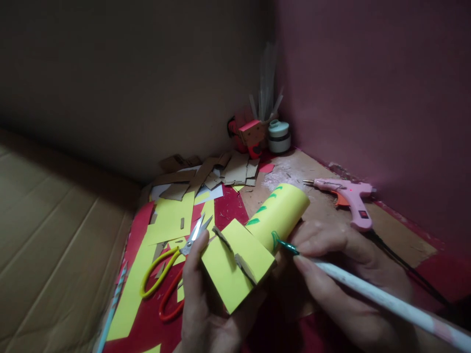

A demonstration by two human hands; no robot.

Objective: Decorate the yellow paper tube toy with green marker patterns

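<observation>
My left hand (209, 299) is closed around a yellow paper figure. It has a box-shaped head (228, 274) with two thin brown cardboard strips sticking up from its face. A yellow paper cylinder (283, 211) joins the box and carries a row of green leaf-shaped marks. Pinched in my right hand (342, 269) is a slim white-barrelled pen (368, 291) with a green tip. That tip touches the cylinder close to the box, at a green outlined mark. Scissors (184, 250) with one yellow and one red handle lie open beside my left hand.
Yellow paper sheets (128, 304) and cardboard scraps (206, 176) cover the left side. A pink glue gun (349, 196) lies at right, its cord trailing forward. Behind stand a red box-headed figure (252, 132) and a pale jar (278, 137). A striped pencil (112, 314) lies near the cardboard panel (55, 245).
</observation>
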